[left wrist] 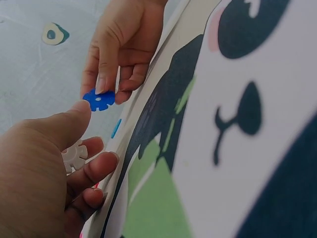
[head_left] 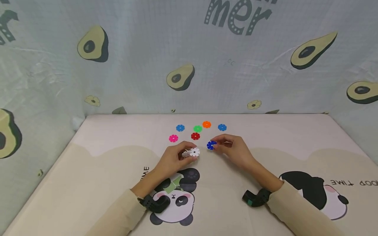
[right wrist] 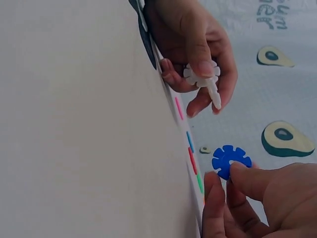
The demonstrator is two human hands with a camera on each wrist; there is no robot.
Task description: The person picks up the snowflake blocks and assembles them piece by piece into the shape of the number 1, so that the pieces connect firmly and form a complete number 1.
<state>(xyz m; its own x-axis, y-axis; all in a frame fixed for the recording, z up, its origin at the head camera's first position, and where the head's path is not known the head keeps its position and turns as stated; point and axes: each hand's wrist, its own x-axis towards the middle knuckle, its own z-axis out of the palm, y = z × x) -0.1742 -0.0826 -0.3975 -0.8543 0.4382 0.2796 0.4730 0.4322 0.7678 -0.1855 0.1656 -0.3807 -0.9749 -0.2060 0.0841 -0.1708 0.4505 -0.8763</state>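
My left hand (head_left: 176,156) holds white notched discs (head_left: 194,152) between thumb and fingers. In the right wrist view, one white disc (right wrist: 202,74) faces the camera and another sticks out from it edge-on, the two joined at an angle. My right hand (head_left: 233,149) pinches a dark blue notched disc (head_left: 211,145) by its edge, thumb on its face. The blue disc (left wrist: 99,100) has a small hole in its middle and slots around its rim. Both hands are close together over the table, the blue disc a little right of the white pieces.
Beyond the hands lie loose notched discs: pink (head_left: 173,138), red (head_left: 195,136), green (head_left: 197,128), orange (head_left: 206,124) and two lighter blue, one at left (head_left: 180,127), the other at right (head_left: 222,127). A panda-print cloth (head_left: 88,183) covers the table; an avocado-print curtain (head_left: 141,65) hangs behind.
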